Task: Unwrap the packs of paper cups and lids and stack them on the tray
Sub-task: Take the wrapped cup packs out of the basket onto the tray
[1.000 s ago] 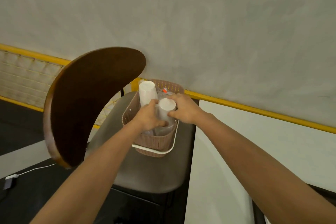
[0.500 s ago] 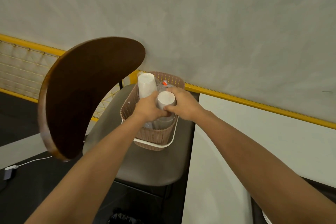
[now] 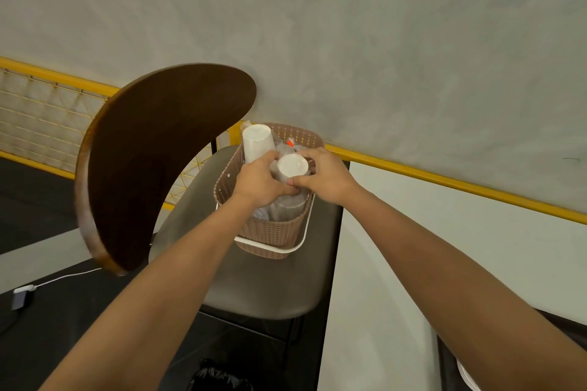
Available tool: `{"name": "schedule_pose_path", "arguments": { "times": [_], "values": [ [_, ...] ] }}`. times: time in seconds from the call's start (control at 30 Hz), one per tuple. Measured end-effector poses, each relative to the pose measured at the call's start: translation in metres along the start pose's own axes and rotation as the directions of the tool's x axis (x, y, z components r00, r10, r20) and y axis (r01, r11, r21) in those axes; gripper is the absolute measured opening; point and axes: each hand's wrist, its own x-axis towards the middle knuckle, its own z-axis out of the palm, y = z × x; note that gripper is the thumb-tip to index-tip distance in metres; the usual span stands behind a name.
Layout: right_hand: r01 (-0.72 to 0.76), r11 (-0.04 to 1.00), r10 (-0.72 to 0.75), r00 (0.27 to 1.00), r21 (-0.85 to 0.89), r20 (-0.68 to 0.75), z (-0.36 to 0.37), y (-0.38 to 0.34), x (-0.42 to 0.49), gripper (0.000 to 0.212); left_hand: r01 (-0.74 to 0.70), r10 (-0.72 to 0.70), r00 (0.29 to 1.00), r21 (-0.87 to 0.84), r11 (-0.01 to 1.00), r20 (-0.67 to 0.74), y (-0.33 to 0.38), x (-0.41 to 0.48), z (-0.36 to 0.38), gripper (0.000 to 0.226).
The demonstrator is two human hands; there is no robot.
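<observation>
A brown woven basket (image 3: 273, 232) with a white rim band stands on a chair seat. Two packs of white paper cups in clear wrap stick up out of it. The taller pack (image 3: 256, 143) leans at the basket's back left. The shorter pack (image 3: 292, 168) stands in the middle, and both hands hold it. My left hand (image 3: 259, 182) grips its left side. My right hand (image 3: 324, 179) grips its right side, thumb in front. Clear wrapped items, perhaps lids, lie low in the basket under my hands, with a small orange spot (image 3: 289, 143) behind them.
The chair seat (image 3: 270, 282) is grey-brown, with a dark curved wooden backrest (image 3: 152, 162) at left. A grey wall with a yellow rail (image 3: 444, 179) runs behind. A white cable and a small plug (image 3: 23, 290) lie on the dark floor at lower left.
Both hands have stayed on the shorter cup pack. The camera view has shifted a little; the pack sits about as high in the basket as before.
</observation>
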Motion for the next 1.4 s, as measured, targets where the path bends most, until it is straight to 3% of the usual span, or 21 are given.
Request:
{"name": "schedule_pose_path", "arguments": {
  "times": [0.4,0.53,0.8,1.0,1.4],
  "values": [
    [-0.037,0.983,0.029,0.998,0.181,0.048,-0.007,-0.003,-0.007,0.075,0.008,-0.006,0.995,0.021,1.0,-0.101,0.007,-0.004,-0.009,0.075],
    [0.006,0.996,-0.008,1.0,0.084,0.021,-0.007,-0.004,-0.009,0.081,-0.003,0.005,0.991,0.016,1.0,-0.132,0.01,-0.006,-0.01,0.076],
    [0.005,0.995,0.002,0.997,0.096,-0.071,0.0,-0.001,-0.006,0.075,0.03,-0.041,0.995,-0.127,0.991,-0.088,0.01,-0.01,-0.019,0.071],
    [0.01,0.991,-0.01,1.0,0.136,-0.003,0.009,0.001,-0.007,0.069,0.053,-0.06,0.998,-0.2,0.978,-0.03,0.008,-0.008,-0.022,0.067],
    [0.095,0.988,-0.101,0.994,-0.125,-0.043,0.017,-0.006,-0.006,0.065,0.158,-0.13,0.987,-0.489,0.858,0.092,-0.005,-0.002,-0.022,0.032]
  ]
}}
